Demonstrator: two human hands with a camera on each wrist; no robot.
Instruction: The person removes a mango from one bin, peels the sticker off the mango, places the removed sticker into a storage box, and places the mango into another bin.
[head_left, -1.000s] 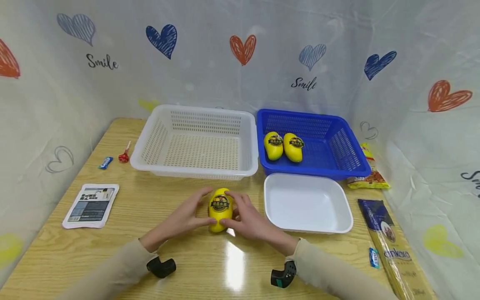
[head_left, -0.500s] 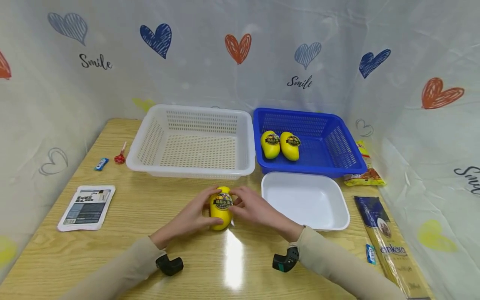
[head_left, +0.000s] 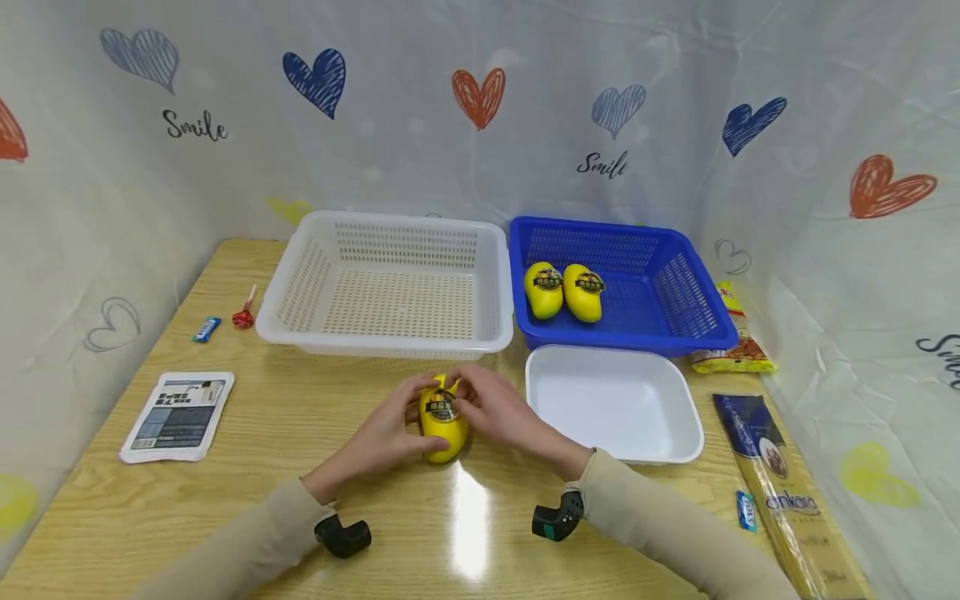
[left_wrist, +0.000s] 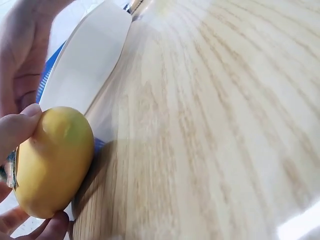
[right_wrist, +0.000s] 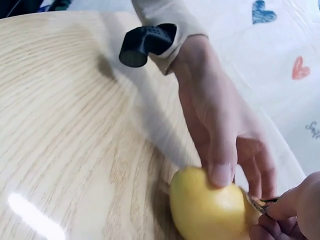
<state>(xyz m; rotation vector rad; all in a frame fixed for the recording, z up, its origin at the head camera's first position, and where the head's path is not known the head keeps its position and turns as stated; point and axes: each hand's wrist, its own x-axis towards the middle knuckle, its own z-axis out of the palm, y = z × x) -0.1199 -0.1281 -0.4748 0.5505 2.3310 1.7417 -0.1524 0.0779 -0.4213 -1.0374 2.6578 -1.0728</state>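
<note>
Mango (head_left: 442, 417) on table (head_left: 300, 433), just before white basket (head_left: 386, 342). My left hand (head_left: 382, 433) curled round it, steadying. Right hand (head_left: 495, 408) fingertips pinching label sticker (head_left: 441, 407) edge. I judge peel barely started, sticker mostly on. Two labelled mangoes (head_left: 564, 290) wait in blue basket (head_left: 675, 333).

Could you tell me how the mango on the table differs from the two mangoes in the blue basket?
The mango on the table is gripped by the left hand while the right hand pinches at its sticker; the two mangoes in the blue basket lie untouched, side by side. All are yellow with dark round stickers.
</note>
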